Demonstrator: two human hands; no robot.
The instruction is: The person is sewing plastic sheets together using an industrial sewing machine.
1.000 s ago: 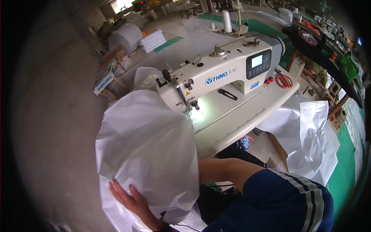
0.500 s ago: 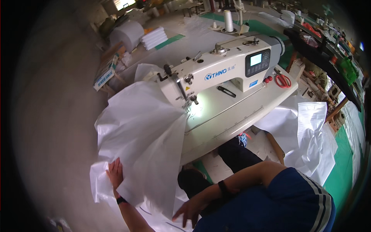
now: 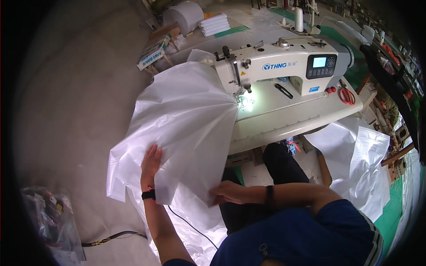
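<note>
The step in hand looks like the handling of a white sheet (image 3: 188, 115) at a sewing machine (image 3: 275, 66). The sheet lies to the left of the machine's surface (image 3: 284, 126), hanging down toward the person's lap, and its folds run together to a point at the machine's lit needle area (image 3: 242, 101). The left hand (image 3: 151, 162) lies flat on the sheet, fingers stretched out and close together, pressing rather than gripping. The right hand (image 3: 228, 192) is at the sheet's near edge, its fingers partly curled — whether they pinch the material or only touch it, I cannot tell.

As a judgement, turning or straightening the sheet from here calls for a firm hold on that edge, the left hand guiding the broad part, and no hard tug on the corner at the machine.

Several things are hard to read. Glare washes out the needle area, so whether the needle is in the material cannot be seen. The right fingertips are blurred. Below the left wrist the sheet merges with brighter white sheeting (image 3: 195, 232), crossed by a thin dark cable (image 3: 191, 223), and a clear bag (image 3: 51, 221) at lower left fades into the dark rim — its contents unclear.
</note>
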